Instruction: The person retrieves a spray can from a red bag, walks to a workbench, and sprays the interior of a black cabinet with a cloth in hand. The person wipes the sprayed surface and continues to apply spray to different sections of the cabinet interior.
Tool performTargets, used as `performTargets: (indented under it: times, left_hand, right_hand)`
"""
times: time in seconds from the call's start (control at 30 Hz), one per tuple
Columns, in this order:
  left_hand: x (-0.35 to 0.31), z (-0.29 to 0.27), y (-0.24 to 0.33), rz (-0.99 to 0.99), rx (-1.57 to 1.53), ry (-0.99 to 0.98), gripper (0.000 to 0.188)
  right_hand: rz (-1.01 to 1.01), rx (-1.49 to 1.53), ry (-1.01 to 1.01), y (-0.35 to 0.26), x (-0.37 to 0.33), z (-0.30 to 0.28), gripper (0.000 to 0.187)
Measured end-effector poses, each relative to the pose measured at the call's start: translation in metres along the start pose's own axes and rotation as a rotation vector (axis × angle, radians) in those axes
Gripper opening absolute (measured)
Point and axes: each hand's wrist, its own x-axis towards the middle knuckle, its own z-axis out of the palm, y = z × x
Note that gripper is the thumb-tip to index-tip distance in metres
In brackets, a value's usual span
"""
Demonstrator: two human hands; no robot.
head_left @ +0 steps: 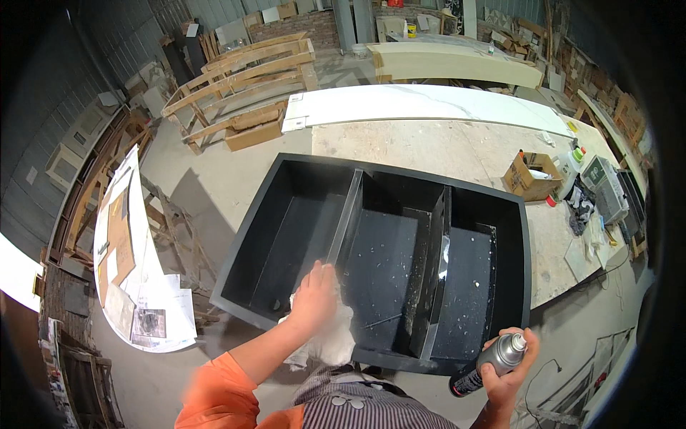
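Observation:
A black box with three open compartments lies before me, its near edge close to my body. My left hand is closed over a white cloth, at the near end of the left divider. The cloth hangs over the near rim. Off the box's near right corner, my right hand is wrapped round a black spray can with a silver top, held tilted. White specks dot the floors of the middle and right compartments. A thin dark stick-like piece shows in the middle one.
Behind the box is a pale worktable with a long white slab on it. To the right stand a cardboard box, a white bottle and a clear case. Left are a curved white table with papers and a wooden frame.

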Motion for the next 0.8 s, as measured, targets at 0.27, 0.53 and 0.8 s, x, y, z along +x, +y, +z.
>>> performTargets:
  times: [0.27, 0.53, 0.8]
  left_hand:
    - [0.166, 0.025, -0.004, 0.030, 0.008, 0.266, 0.046]
    - [0.307, 0.046, -0.003, -0.027, -0.009, 0.382, 0.018]
    - [0.235, 0.024, -0.006, -0.075, -0.112, 0.059, 0.048]
  right_hand:
    - [-0.017, -0.097, -0.017, 0.010, 0.004, 0.004, 0.095]
    - [-0.029, -0.236, 0.100, -0.006, -0.037, 0.011, 0.087]
    - [0.095, -0.207, 0.214, -0.019, -0.055, 0.040, 0.093]
